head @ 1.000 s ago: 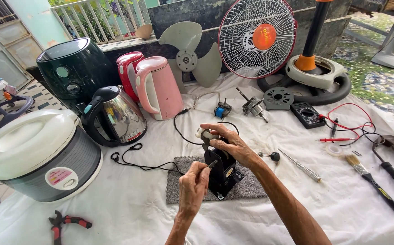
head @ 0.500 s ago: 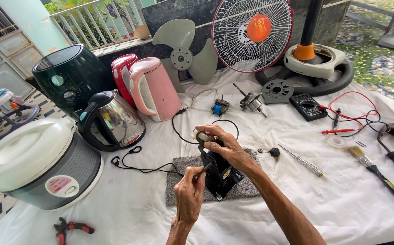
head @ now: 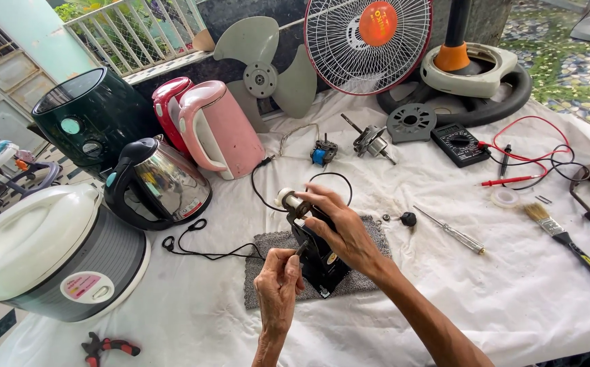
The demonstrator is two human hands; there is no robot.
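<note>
A black fan motor housing (head: pixel 319 261) with a pale shaft end (head: pixel 285 198) stands on a grey mat (head: pixel 267 278) at the middle of the table. My right hand (head: pixel 339 228) wraps around its top and holds it. My left hand (head: pixel 278 285) is closed on a small dark tool whose tip (head: pixel 301 249) touches the housing's left side. A black cord (head: pixel 213 253) runs left from the motor.
White rice cooker (head: pixel 43 255), steel kettle (head: pixel 155 183), pink kettle (head: pixel 219 129) and dark green fryer (head: pixel 91 119) stand at left. Fan blade (head: pixel 262 68), fan grille (head: pixel 369 41), multimeter (head: pixel 459 144), screwdriver (head: pixel 454 232), brush (head: pixel 570 241) and red pliers (head: pixel 108 346) lie around.
The view has shifted closer to the motor. My left hand has moved up to the housing's side with the tool. My right hand keeps its grip on top.
</note>
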